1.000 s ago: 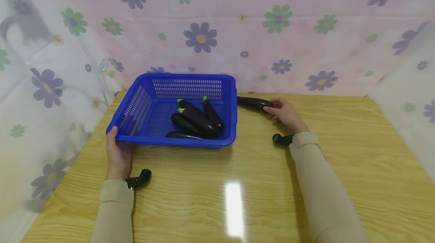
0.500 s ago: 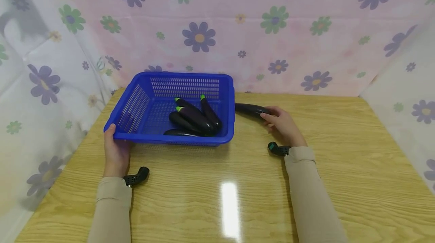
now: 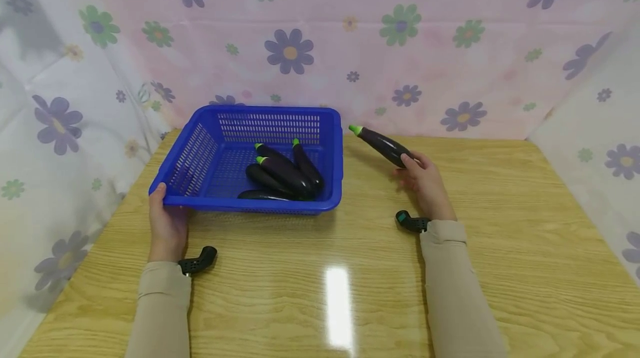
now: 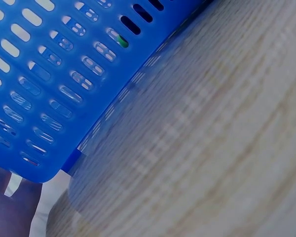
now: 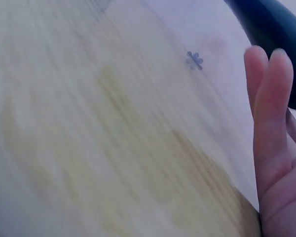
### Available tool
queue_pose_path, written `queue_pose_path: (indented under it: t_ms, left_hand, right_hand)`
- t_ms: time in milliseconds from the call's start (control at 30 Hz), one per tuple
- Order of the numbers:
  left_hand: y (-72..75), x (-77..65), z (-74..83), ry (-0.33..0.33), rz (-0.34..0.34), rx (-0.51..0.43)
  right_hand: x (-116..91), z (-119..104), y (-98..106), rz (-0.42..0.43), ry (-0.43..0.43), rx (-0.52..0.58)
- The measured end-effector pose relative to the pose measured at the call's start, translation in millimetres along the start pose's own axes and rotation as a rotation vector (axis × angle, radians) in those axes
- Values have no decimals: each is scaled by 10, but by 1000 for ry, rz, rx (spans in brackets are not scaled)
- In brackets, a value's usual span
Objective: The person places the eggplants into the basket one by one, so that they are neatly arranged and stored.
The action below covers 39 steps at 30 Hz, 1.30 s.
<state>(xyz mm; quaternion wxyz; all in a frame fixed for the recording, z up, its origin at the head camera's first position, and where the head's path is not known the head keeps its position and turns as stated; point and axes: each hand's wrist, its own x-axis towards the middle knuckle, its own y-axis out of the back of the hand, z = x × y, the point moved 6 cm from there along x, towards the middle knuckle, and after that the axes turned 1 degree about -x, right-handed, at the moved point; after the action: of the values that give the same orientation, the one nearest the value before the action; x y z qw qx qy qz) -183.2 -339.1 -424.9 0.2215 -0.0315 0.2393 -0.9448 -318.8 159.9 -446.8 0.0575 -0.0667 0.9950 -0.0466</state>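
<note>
A blue plastic basket (image 3: pixel 200 201) on the left holds several dark purple eggplants (image 3: pixel 286 175), some with green caps showing. My left hand (image 3: pixel 168 230) grips its near left corner, thumb over the rim; the other fingers are mostly hidden beneath. Slotted basket wall (image 4: pixel 96 69) fills the upper left of the left wrist view. To the right of the basket, my right hand (image 3: pixel 427 185) holds another eggplant (image 3: pixel 382 145) by its rounded end. That eggplant is tilted, its green cap up and left, apart from the basket. The right wrist view shows the eggplant's dark body (image 5: pixel 274 24) beside the fingers (image 5: pixel 274 98).
Both are at a wood-grain table (image 3: pixel 270 297). A flowered pink cloth (image 3: pixel 330 8) hangs along the back edge, with pale flowered cloth at both sides. Black wrist cameras (image 3: pixel 200 260) stick out from both sleeves.
The eggplant in my right hand has been raised and turned, so its green cap, earlier hidden behind the basket's right side, now shows. My left hand keeps its grip on the basket.
</note>
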Motion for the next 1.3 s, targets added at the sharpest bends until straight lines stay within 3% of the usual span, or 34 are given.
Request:
queue_pose_path:
  t_ms: [200, 567, 933, 1300]
  left_hand:
    - [8, 7, -8, -1, -8, 9]
    - [-3, -8, 4, -5, -14, 38]
    - [5, -34, 5, 5, -8, 3]
    - [-31, -15, 12, 14, 3, 10]
  right_hand:
    - [104, 88, 44, 89, 6, 161]
    - [76, -161, -176, 159, 102, 239]
    - [-93, -518, -381, 164, 241, 84]
    - [-244, -806, -703, 150, 391, 170]
